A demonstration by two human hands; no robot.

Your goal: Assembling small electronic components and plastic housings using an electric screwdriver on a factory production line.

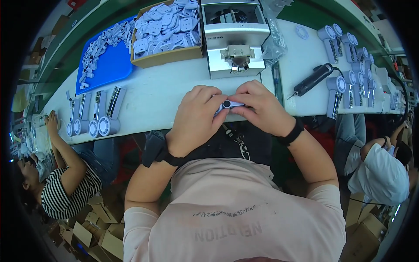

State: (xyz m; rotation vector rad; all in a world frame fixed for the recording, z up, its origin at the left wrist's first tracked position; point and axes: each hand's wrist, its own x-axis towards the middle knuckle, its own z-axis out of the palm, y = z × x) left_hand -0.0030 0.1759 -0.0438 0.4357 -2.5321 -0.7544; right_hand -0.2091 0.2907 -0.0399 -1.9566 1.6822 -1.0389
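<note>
Head camera view: a worker's two bare hands meet at the near edge of a white desk [161,89], working together on a small pale plastic part [226,104] marked by a round black spot. Thumb and fingers of the left hand [196,111] are closed on the part's left end, while those of the right hand [259,107] pinch its opposite end, leaving the black spot exposed between them. A bulky black device [155,147] is strapped to the left wrist, and a black band [293,132] circles the right.

Directly beyond the hands stands a silver-and-white machine [235,34]. Beside it on the left, a cardboard box [168,58] is heaped with pale plastic pieces [168,26]; farther left, a blue tray [109,70] carries smaller pale parts [91,56]. Four pale long-handled housings [109,111] with round heads lie in a row on the desk's left side, heads toward the near edge.

At right, a black corded power screwdriver [312,81] rests near a cluster of similar housings [336,94], with a pale disc [301,32] lying beyond. A person in a striped top [72,192] is seated at far left, and another in a white shirt [382,174] at far right.
</note>
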